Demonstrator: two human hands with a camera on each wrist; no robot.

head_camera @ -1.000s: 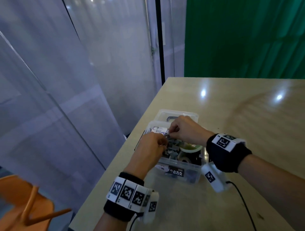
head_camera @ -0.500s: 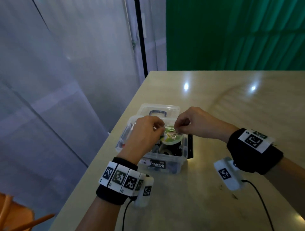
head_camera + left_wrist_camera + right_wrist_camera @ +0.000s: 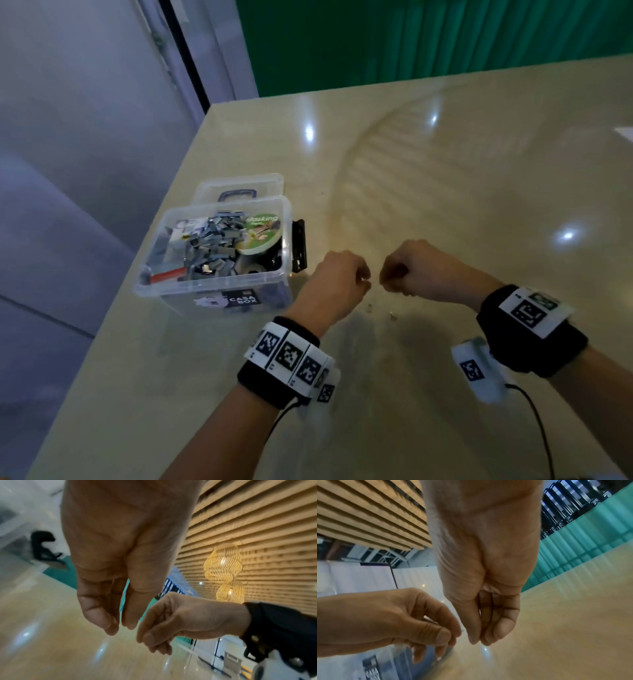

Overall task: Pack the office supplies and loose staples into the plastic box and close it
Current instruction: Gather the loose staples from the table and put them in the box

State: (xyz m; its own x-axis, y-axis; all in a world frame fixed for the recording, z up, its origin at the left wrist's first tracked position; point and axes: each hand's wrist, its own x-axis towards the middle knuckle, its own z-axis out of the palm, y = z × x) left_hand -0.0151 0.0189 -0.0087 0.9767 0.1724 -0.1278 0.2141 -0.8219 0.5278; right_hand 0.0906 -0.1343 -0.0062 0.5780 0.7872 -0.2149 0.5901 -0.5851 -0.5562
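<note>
The plastic box (image 3: 219, 274) stands open on the table (image 3: 445, 205), near its left edge, and serves as the landmark. It is piled with loose staples (image 3: 212, 246); a roll of masking tape (image 3: 260, 233) lies at the box's far right corner, and something red (image 3: 169, 274) shows along its near wall. Its clear lid (image 3: 239, 186) lies flat just behind the box, and a black latch (image 3: 298, 246) hangs on the box's right wall.

To the right of the box, just off its near right corner, both hands hover over the table with knuckles up. The left hand (image 3: 337, 277) is the nearer to the box; in the wrist views its thumb (image 3: 442, 635) is pressed to the side of the bent forefinger, the other fingers curled beneath. A thin pale glint shows at that pinch, perhaps a staple, though the blur keeps me from being sure. The right hand (image 3: 411, 270) lies a little farther right of the box, its fingertips close to the left hand's without touching. Its thumb (image 3: 474, 635) and fingertips (image 3: 498, 631) are drawn together into a closed point, and nothing can be made out between them.

A few small bits (image 3: 392, 316) lie on the table right of the box, below the two hands.
</note>
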